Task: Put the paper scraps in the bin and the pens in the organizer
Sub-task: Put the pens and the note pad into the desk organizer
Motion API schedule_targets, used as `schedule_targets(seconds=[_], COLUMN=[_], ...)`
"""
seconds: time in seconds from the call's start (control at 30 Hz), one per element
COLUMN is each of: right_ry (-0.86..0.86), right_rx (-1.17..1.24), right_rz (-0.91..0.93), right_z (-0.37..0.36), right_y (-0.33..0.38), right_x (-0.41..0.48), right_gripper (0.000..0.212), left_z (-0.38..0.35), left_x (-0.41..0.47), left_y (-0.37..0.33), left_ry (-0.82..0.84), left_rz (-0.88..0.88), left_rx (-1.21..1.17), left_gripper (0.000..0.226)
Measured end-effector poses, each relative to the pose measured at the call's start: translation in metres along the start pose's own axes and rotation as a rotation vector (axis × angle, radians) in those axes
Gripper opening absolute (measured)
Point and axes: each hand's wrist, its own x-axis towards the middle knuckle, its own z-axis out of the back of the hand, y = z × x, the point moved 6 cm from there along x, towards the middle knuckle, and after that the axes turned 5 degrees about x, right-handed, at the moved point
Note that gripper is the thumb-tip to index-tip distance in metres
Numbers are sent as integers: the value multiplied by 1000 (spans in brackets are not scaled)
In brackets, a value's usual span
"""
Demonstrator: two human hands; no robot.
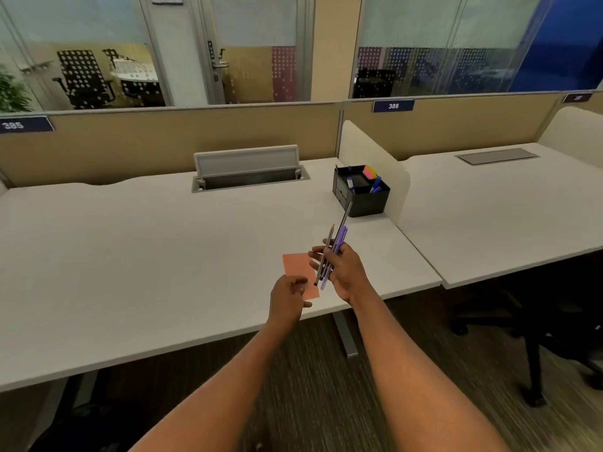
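— Orange paper on the tabletop?
— Yes; left hand fingers curl onto its near edge.
— Right hand?
— Fingers half-closed around pens, short of the organizer.

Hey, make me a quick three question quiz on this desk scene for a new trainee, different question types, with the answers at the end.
1. True or false: the right hand holds a bundle of pens in its grip.
2. Multiple choice: the black organizer stands (A) at the desk's near edge, (B) by the white divider panel at the back right, (C) on the floor.
3. Fill in: the left hand is at a sheet of paper coloured ____.

Key: 1 true. 2 B. 3 orange.
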Motion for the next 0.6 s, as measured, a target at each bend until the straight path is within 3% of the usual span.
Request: schedule_targets(seconds=[0.27,0.6], right_ry=[-85,-141], right_rx=[-161,-140], right_rz=[64,119], right_z=[-6,-22], right_y=[22,52], right_x=[91,179], right_gripper=[29,14], left_z=[-14,-18], left_x=[90,200], left_y=[-43,-59], left_ry=[129,254], left_rz=[-278,-197], left_rx=[39,-103], left_gripper=[27,31])
